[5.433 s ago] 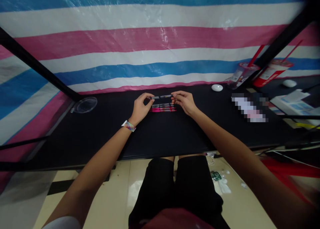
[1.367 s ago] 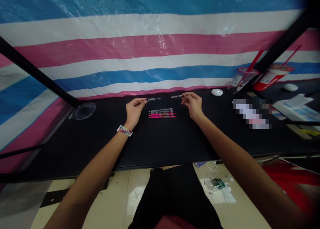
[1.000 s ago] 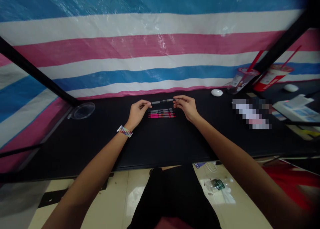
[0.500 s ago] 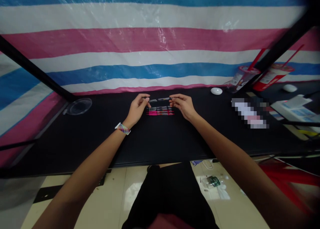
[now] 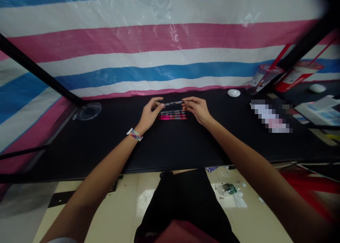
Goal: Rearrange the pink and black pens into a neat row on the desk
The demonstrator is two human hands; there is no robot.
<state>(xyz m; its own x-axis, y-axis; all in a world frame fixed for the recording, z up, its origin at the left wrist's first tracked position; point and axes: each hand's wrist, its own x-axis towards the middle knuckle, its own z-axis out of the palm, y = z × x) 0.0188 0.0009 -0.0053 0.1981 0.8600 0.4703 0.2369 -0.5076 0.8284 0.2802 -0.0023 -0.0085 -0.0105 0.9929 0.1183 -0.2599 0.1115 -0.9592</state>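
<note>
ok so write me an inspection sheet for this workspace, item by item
surface: black table
job's things: pen between the hands; pink and dark pens in a row below it in view
clutter: clear disc at left; white oval, clear cup and red cup at right; pixelated patch, can't tell
grip: right hand pinches one end of the pen; left hand at the other, hold unclear
cables: white cord showing below the table's near edge
surroundings: striped sheet behind; litter on the floor

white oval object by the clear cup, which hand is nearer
Right. The right hand is left of the white oval object, at the right end of the pen; the left hand is farther left, at its left end.
</note>
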